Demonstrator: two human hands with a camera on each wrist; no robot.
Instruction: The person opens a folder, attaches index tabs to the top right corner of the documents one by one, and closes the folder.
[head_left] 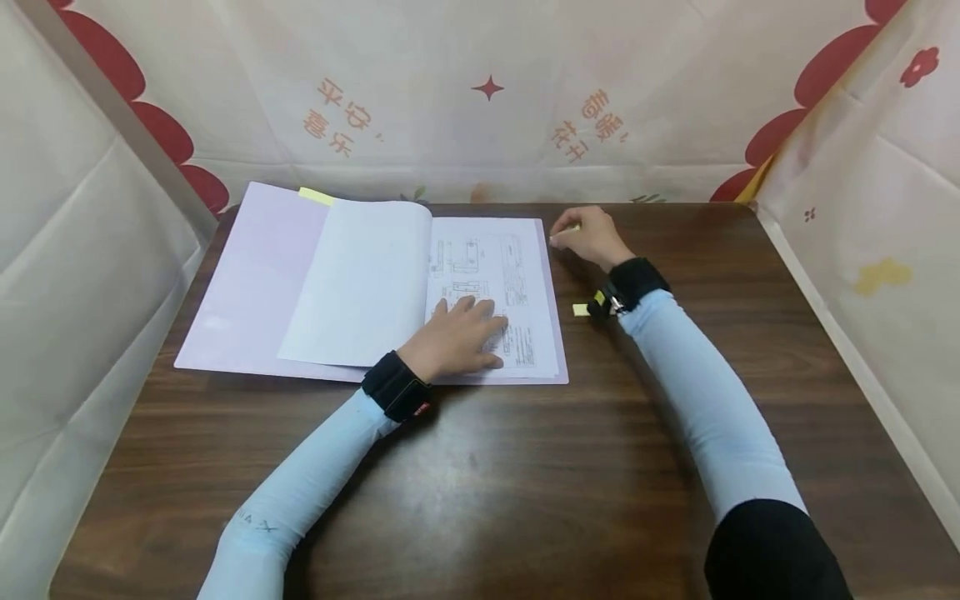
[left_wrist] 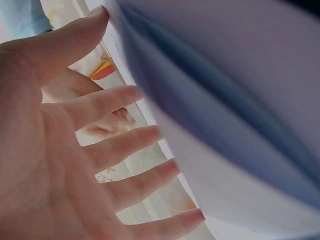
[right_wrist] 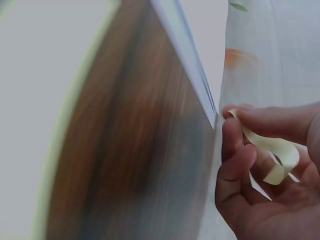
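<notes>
at upper right of the head view, the right hand (head_left: pixel 588 236) pinches a yellow paper strip (right_wrist: pixel 280 146) by one end; likely light, limp: hold ends only. left hand (head_left: pixel 459 337), fingers spread, rests on drawing sheet (head_left: pixel 517 279).

Head: looks forward-down on lilac folder (head_left: pixel 243 292)
Left wrist: close over it
Right wrist: close beside it
Shared: its pages (head_left: pixel 360 287)

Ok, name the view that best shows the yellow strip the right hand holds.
Right wrist: the yellow strip shows close up there, curling from the pinch of the right hand. The head view shows just a sliver of it; in the left wrist view that hand appears, but no strip is discernible.
</notes>
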